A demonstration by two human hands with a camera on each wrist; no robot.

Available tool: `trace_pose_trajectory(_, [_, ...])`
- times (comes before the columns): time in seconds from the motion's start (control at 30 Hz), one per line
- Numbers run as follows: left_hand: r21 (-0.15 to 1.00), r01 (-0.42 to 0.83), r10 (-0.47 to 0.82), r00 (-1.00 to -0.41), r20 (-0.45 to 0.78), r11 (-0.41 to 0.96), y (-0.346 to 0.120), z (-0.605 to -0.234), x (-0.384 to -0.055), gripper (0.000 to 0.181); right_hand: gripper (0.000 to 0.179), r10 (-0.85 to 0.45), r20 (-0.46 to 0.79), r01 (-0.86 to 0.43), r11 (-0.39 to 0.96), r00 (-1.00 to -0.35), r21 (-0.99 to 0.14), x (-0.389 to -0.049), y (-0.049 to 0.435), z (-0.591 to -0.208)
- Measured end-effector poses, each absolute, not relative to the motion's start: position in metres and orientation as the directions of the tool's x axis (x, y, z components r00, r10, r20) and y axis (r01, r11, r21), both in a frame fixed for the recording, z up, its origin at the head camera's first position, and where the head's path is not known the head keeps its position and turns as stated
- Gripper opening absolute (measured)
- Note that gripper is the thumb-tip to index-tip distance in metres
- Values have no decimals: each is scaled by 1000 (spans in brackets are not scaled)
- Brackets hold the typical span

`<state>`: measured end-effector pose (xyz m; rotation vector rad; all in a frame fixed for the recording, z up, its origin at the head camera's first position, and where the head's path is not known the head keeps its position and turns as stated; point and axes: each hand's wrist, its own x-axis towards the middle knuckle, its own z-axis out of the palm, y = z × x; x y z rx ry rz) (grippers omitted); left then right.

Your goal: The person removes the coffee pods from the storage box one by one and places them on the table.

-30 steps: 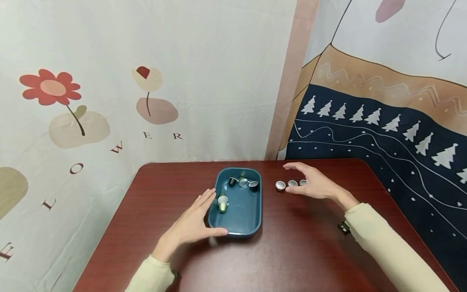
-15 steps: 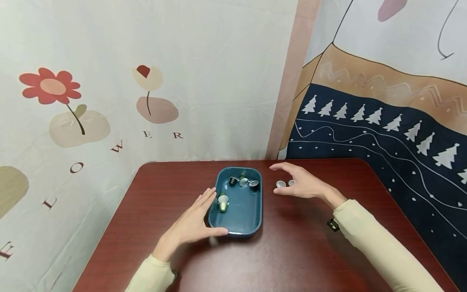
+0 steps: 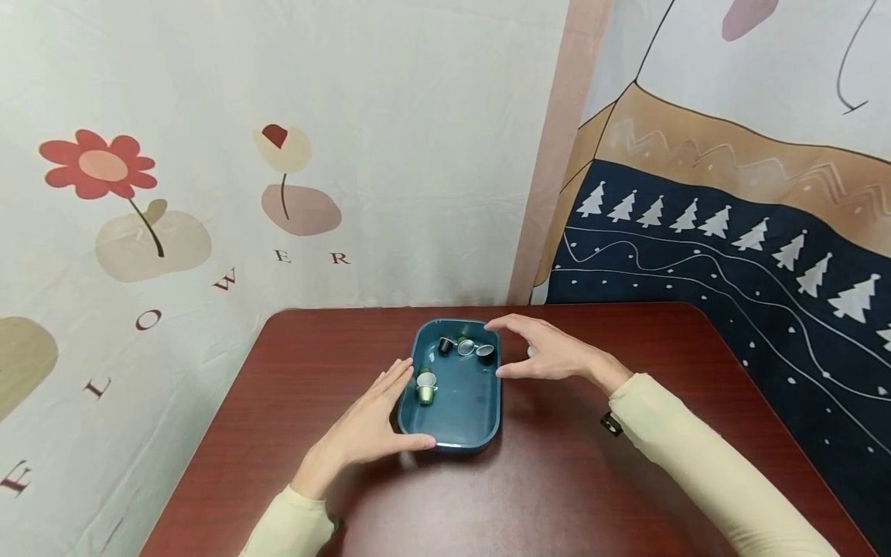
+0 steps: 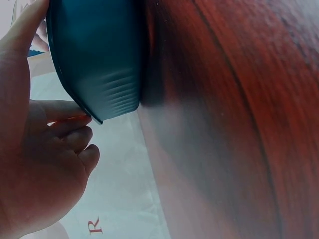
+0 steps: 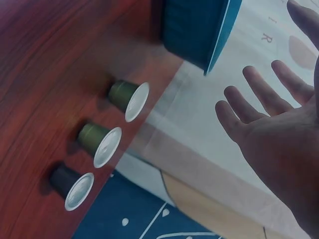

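Note:
A dark teal tray (image 3: 462, 410) stands on the table with several coffee capsules inside. A gold-green capsule (image 3: 426, 394) lies near its left wall, and a black capsule (image 3: 445, 346) is among those at the far end. My left hand (image 3: 369, 422) touches the tray's near left corner, fingers along the left rim and thumb at the front. My right hand (image 3: 557, 352), fingers and thumb spread and holding nothing, has its fingertips right at the tray's right rim. Below it, in the right wrist view, two green capsules (image 5: 94, 139) and a dark capsule (image 5: 72, 184) stand foil side up.
The reddish-brown wooden table (image 3: 599, 480) ends at the back against a pale printed curtain (image 3: 418, 155). A navy cloth with white trees (image 3: 668, 263) hangs at the right.
My right hand has moved left, from over the row of capsules to the tray's right rim. The left hand, tray and capsules stay in place.

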<state>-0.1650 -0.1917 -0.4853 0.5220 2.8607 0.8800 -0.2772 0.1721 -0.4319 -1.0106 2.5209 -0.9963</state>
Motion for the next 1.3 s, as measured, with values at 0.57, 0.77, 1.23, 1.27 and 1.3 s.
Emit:
trace_pose_trajectory(0.57, [564,304,369,-930,0,767,-195,-486,-164,133,76,-808,-12,-623,464,-589,-630,-283,124,-431])
trace_pose_trajectory(0.77, [572,297,366,-931,-7,765,-195,-486,-165,134,75,-829,-65,-645,479,-556,-596,-284,108,-426])
trace_pose_trajectory(1.23, [579,318,381,-924,13,751,-195,-484,-164,132,66,-835,-221,-666,539,-504,-516,-287,78,-424])
trace_pose_trajectory(1.27, [580,319,382,-924,14,750,-195,-484,-164,132,65,-834,-230,-668,543,-502,-509,-287,76,-424])
trace_pose_trajectory(1.3, [581,319,383,-924,13,749,-195,-484,-164,133,64,-833,-238,-672,545,-499,-501,-288,74,-425])
